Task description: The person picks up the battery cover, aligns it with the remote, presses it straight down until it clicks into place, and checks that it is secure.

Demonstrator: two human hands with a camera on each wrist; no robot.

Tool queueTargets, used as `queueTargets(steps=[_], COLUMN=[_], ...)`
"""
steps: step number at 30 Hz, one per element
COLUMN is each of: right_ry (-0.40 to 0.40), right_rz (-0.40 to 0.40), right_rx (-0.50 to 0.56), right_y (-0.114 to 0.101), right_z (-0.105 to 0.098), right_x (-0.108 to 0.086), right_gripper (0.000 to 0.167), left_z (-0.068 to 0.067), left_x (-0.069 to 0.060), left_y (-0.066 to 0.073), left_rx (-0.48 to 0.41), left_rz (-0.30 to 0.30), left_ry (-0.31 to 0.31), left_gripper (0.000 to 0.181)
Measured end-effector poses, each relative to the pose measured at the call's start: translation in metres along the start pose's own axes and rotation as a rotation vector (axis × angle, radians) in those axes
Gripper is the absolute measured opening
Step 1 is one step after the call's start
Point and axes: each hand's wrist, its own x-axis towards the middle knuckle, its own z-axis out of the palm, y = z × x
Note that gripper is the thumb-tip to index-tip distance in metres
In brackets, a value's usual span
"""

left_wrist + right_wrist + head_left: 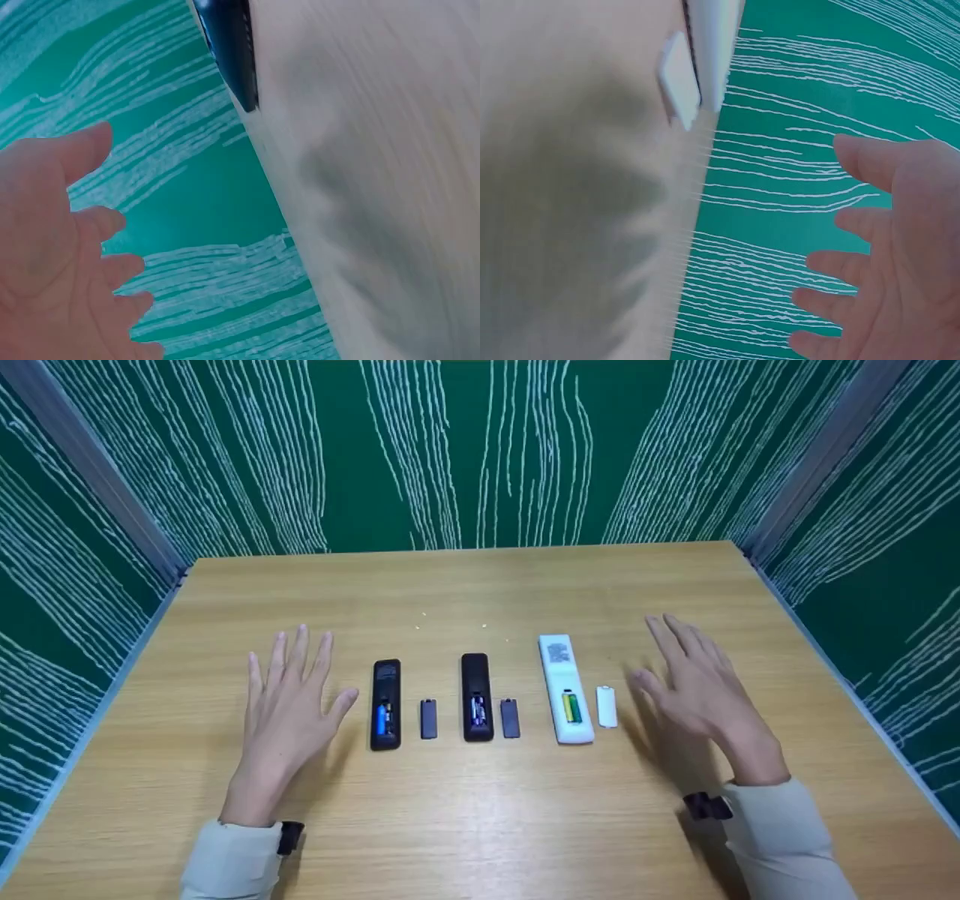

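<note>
Three remote controls lie back side up in a row, each with its battery compartment uncovered. The left black remote (385, 682) shows a blue battery and a dark one. In the middle black remote (475, 679) are silvery-purple batteries. The white remote (559, 675) holds green and yellow ones. To the right of each lies its cover: two dark covers (428, 718) (510, 718) and a white cover (607, 706). My left hand (289, 712), fingers spread, hovers left of the remotes. Over the table right of the white cover is my right hand (697, 682), fingers extended. Both hold nothing.
The wooden table (465, 817) has a few tiny pale crumbs (424, 615) behind the remotes. Green cloth walls (630, 450) with white wavy lines enclose its back and sides. Dark straps (290, 838) sit at both wrists.
</note>
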Motion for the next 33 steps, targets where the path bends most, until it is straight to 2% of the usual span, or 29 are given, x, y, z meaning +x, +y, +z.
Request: queueTargets(steps=[9, 18, 28, 33], right_ry=[-0.058, -0.116, -0.165, -0.178], right_rz=[0.047, 0.037, 0.053, 0.064], right_rx=[0.069, 0.152, 0.223, 0.239], right_y=[0.000, -0.001, 0.002, 0.001], right_z=[-0.014, -0.017, -0.015, -0.013], right_x=[0.005, 0.013, 0.022, 0.023], right_gripper=[0.080, 0.076, 0.073, 0.073], left_z=[0.003, 0.011, 0.029, 0.037], left_x=[0.015, 0.023, 0.036, 0.040], left_y=[0.029, 0.063, 0.110, 0.132], left_rx=[-0.088, -0.239, -0.366, -0.428], left_rz=[0.039, 0.070, 0.138, 0.151], left_ry=[-0.043, -0.033, -0.077, -0.102], left_gripper=[0.084, 0.083, 0.082, 0.078])
